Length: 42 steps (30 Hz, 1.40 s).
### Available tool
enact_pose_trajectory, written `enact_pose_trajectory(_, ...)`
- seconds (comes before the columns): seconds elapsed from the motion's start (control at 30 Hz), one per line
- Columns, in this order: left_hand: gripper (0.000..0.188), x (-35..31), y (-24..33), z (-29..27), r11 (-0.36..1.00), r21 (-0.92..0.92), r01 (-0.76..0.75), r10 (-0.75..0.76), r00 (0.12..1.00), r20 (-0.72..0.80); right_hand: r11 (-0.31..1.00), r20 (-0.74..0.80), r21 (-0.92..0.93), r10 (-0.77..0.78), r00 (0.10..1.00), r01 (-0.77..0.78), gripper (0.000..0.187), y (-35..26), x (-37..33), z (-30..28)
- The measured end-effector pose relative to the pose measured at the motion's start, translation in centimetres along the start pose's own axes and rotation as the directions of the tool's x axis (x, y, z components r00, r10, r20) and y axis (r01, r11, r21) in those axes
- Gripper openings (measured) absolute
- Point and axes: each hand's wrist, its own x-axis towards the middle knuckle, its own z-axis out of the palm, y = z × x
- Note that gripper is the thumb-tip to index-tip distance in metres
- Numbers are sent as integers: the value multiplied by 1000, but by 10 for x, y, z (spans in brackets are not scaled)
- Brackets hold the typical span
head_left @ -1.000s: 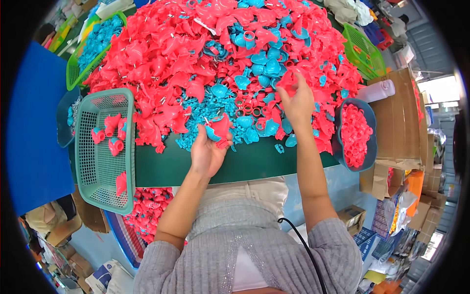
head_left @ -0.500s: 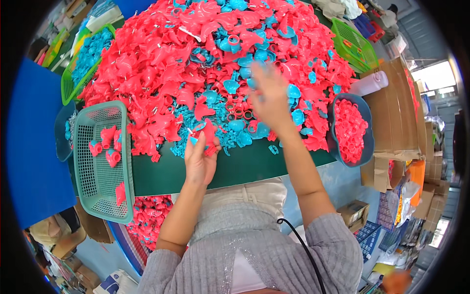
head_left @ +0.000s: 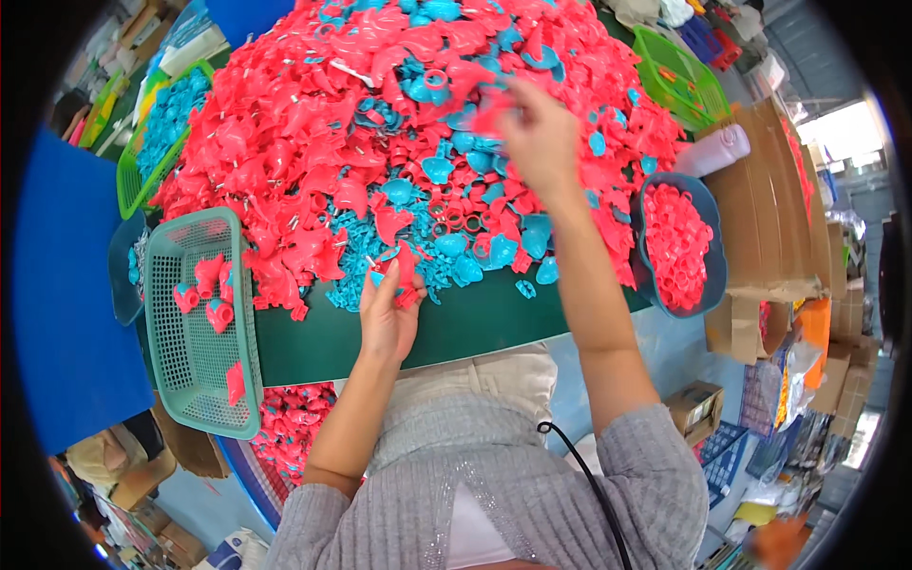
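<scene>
My left hand (head_left: pixel 389 328) is closed round a red plastic part (head_left: pixel 408 269) with a bit of blue on it, just above the table's near edge. Farther out over the heap, my right hand (head_left: pixel 546 147) has its fingers curled on a red plastic piece (head_left: pixel 486 112), blurred by motion. Under both hands spreads a large heap of red curved plastic shells (head_left: pixel 285 142), mixed with blue cup-like pieces (head_left: pixel 438 169) and red rings (head_left: pixel 472 223). Small blue pieces (head_left: pixel 353 237) lie thickly beside the left hand.
On the left stands a green mesh basket (head_left: pixel 250 328) with several red-and-blue parts. A dark bowl (head_left: pixel 717 242) of red rings sits at the right, near a pale bottle (head_left: pixel 714 150) and a cardboard box (head_left: pixel 760 209). Green baskets (head_left: pixel 708 106) flank the heap.
My right hand has moved slightly outward and to the right; its fingers, spread and blurred before, now close on a red piece. The left hand keeps its part in nearly the same place.
</scene>
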Motion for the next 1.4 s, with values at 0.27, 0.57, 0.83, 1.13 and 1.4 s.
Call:
enact_pose_trajectory(0.27,28,-7,14,-19,1000,27,3,-2,999,-41,816,120,-495,404,907,-298,41,23,-22,-1)
enact_pose_trajectory(0.57,38,16,6,15,991,-101,90,-84,994,64,506,391,647,422,818,-571,54,-11,-54,-34)
enact_pose_trajectory(0.83,50,19,14,62,996,-27,-81,81,997,20,527,404,707,246,881,-471,57,-52,-110,-7)
enact_pose_trajectory(1.13,54,7,22,53,973,117,-198,190,979,70,976,318,115,-212,924,184,47,-69,-96,-15)
enact_pose_trajectory(1.4,51,-4,36,44,1000,-13,24,-21,980,197,919,382,335,-333,862,206,49,-94,-95,-12)
